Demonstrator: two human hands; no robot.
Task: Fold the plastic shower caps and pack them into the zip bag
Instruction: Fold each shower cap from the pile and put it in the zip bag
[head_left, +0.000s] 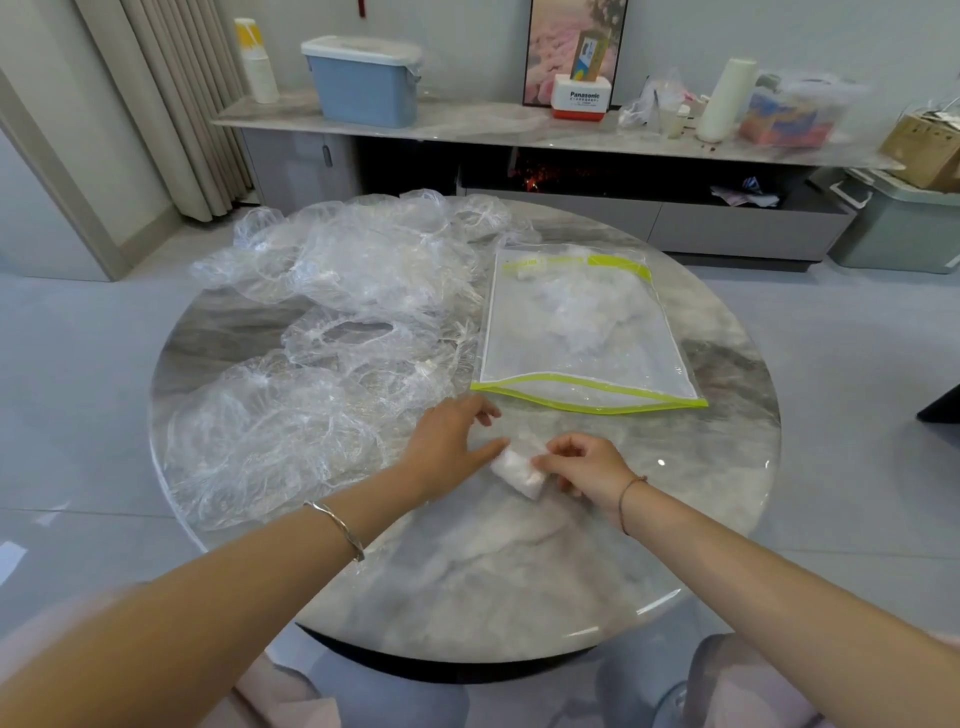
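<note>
A small folded shower cap (517, 470), a tight white bundle, lies on the round marble table (467, 587) in front of me. My right hand (584, 470) pinches its right end between thumb and fingers. My left hand (452, 441) touches its left end with the thumb, fingers loosely extended. A pile of several clear, unfolded shower caps (332, 332) covers the left half of the table. The zip bag (582, 332), clear with green edges, lies flat to the right of the pile, with crumpled clear plastic inside.
Behind the table runs a low marble sideboard (467, 124) with a blue lidded box (366, 83), stacked cups, a Panasonic box, a white roll and bags. A grey bin (904, 228) stands on the floor at the right. My knees are under the table's near edge.
</note>
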